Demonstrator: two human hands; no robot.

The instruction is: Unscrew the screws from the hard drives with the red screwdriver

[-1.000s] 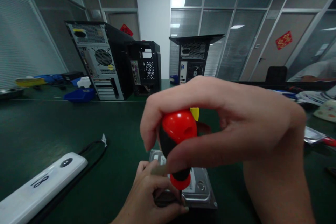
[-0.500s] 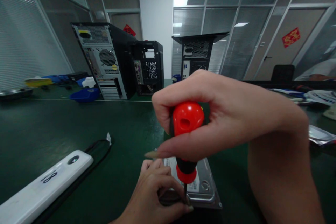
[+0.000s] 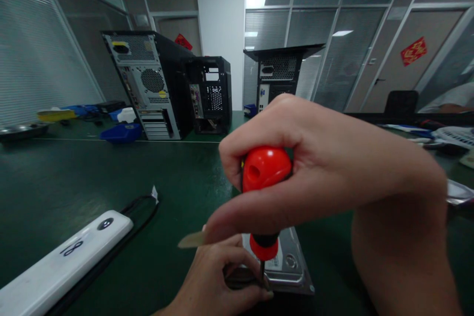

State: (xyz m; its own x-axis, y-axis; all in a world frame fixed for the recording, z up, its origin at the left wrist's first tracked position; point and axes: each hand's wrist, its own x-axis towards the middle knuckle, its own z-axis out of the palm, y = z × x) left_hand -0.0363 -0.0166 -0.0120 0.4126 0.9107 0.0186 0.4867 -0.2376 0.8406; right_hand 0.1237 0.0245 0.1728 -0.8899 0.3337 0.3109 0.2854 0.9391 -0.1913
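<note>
My right hand [image 3: 314,168] is wrapped round the handle of a screwdriver [image 3: 268,168] with a red and black grip. Its shaft points down at the near edge of a silver hard drive [image 3: 291,252] lying on the table. My right thumb stretches out to the left across the handle. Below it, my left hand [image 3: 218,276] pinches thumb and forefinger around the lower end of the shaft, resting against the drive's near left corner. Between those fingertips the screwdriver's tip is hidden, and I cannot see a screw there.
A white power bank marked 18 [image 3: 70,252] with a black cable lies at left on the green table [image 3: 177,173]. Computer cases [image 3: 166,84] stand at the back, near a blue tray [image 3: 121,133]. Another person's arm [image 3: 450,103] shows at far right.
The screwdriver handle has turned, its end hole shifting left. My right thumb has swung left and lower, now covering part of my left hand's fingers. The left hand stays in place.
</note>
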